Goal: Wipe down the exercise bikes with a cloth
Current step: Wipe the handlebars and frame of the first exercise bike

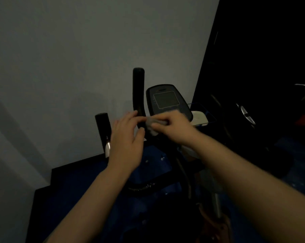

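I see a dim room with a grey wall (69, 50) filling the upper left of the frame and a dark panel (262, 50) taking the upper right. In the middle stands the exercise bike (167, 155), its console (167, 100) just right of centre with a square screen outlined on it. A tall black handlebar grip (138, 90) rises just left of the console, and a shorter grip (102, 127) with a shiny metal patch stands further left, near my left wrist. The tall grip stands between my two hands and partly blocks my view of where they meet.

My right hand (172, 127), at centre frame below the console, has its fingers curled round a pale grey cloth (151, 126), bunched against the base of the tall grip. My left hand (126, 137) is beside it with fingers stretched out and loosely spread; the fingertips reach the grip and the edge of the cloth, though I cannot tell if they actually touch the cloth.

Right of the console sits a clear container (209, 116) with something white (198, 117) inside it; what it is I cannot make out. At the far right edge a second machine (246, 114) shows metal glints and a red patch. The floor (74, 190) below looks dark blue.
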`<state>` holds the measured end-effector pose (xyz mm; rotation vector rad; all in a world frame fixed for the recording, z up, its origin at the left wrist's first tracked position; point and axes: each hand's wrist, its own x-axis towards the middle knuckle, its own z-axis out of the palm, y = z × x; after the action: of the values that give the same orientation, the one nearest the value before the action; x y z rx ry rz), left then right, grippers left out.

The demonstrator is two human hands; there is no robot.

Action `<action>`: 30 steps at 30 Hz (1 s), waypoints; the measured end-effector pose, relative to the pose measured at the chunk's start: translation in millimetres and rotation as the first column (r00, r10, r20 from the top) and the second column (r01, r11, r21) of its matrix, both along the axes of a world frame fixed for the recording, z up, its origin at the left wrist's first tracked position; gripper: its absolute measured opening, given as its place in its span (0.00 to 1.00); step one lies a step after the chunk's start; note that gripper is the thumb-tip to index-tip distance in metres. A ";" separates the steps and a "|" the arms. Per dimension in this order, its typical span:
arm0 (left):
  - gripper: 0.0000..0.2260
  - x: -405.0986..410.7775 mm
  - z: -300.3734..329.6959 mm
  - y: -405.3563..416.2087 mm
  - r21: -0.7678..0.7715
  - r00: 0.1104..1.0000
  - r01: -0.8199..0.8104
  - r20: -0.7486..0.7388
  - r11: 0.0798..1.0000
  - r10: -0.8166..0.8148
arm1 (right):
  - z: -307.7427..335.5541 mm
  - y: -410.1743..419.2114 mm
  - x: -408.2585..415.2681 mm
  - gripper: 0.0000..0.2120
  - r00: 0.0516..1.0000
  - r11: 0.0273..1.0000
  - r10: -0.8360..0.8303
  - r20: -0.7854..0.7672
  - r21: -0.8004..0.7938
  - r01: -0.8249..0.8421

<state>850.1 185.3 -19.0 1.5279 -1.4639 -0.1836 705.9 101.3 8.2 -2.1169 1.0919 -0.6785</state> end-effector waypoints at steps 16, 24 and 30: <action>0.20 -14.4 -9.0 7.4 0.258 0.982 0.179 -0.102 0.949 -0.157 | -11.9 35.7 -44.3 0.11 0.996 0.993 -0.088 -0.022 -0.087 0.086; 0.21 -25.5 -23.9 21.3 0.236 0.968 0.197 -0.201 0.952 -0.150 | -73.5 127.4 -115.8 0.17 0.964 0.992 -0.117 0.241 -0.011 0.123; 0.21 -38.0 -18.3 26.5 0.256 0.967 0.133 -0.244 0.958 -0.069 | -50.4 70.6 -66.6 0.13 0.946 0.976 -0.181 0.271 -0.070 0.207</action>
<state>812.1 211.8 -37.3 1.5853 -1.3692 -0.6276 639.3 171.9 -42.2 -1.9432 1.1460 -1.0938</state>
